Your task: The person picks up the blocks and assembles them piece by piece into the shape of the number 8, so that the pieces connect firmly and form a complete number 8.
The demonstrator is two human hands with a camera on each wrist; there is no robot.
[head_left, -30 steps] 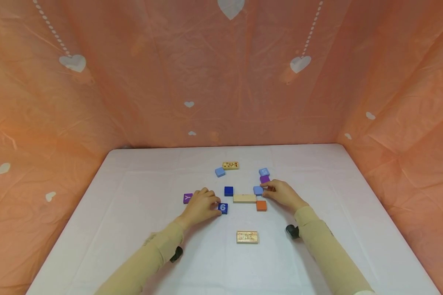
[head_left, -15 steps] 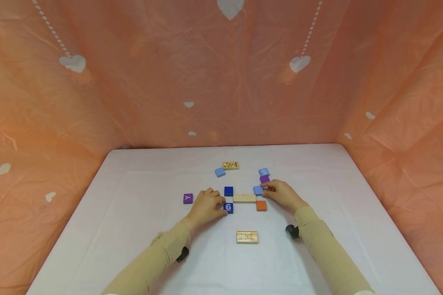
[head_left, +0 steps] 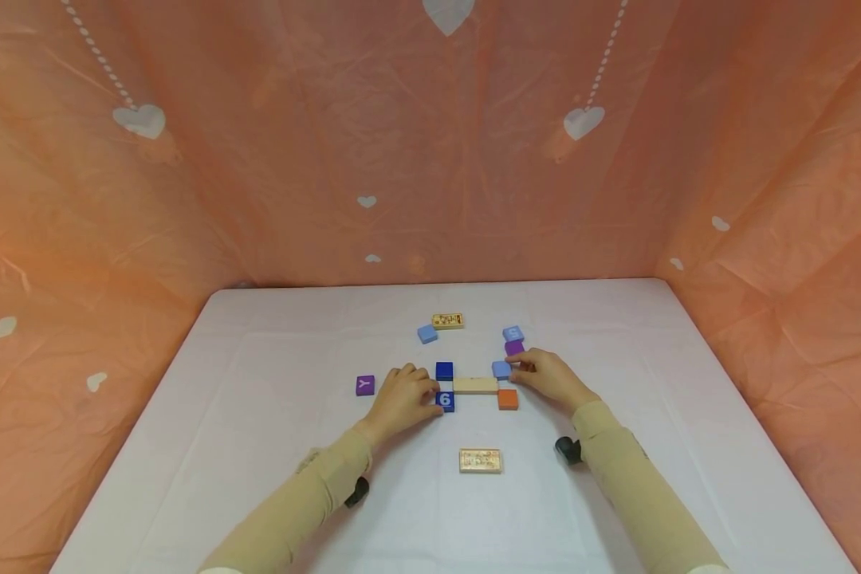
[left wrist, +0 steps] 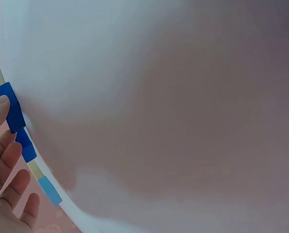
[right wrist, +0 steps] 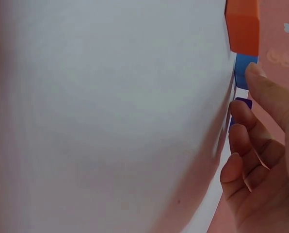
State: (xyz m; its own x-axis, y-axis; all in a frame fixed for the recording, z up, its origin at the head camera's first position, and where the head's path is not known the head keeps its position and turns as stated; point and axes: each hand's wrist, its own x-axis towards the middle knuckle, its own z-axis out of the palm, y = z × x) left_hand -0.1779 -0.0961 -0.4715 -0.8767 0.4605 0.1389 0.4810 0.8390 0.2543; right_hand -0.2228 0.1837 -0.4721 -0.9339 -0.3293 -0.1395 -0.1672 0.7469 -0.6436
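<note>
My left hand (head_left: pixel 404 399) pinches a dark blue block marked 6 (head_left: pixel 446 401) between thumb and fingers. In the left wrist view the thumb lies on one end of that blue block (left wrist: pixel 11 108) and a fingertip meets the other. Right beside it is the left end of a flat wooden plank (head_left: pixel 476 387). A plain dark blue block (head_left: pixel 444 371) sits just behind. My right hand (head_left: pixel 548 376) holds a light blue block (head_left: pixel 501 370) by its right side, thumb in front and index finger behind. An orange block (head_left: pixel 508 399) lies in front of that, at the plank's right end.
Behind the right hand lie a purple block (head_left: pixel 514 348) and a lettered light blue block (head_left: pixel 513 333). Farther back are another light blue block (head_left: pixel 427 334) and a patterned tile (head_left: pixel 448 321). A purple Y block (head_left: pixel 365 386) sits left; a second patterned tile (head_left: pixel 481 461) lies in front.
My left hand has slid the block marked 6 to the right, up close to the plank's left end. The right hand and the other blocks stay where they were.
</note>
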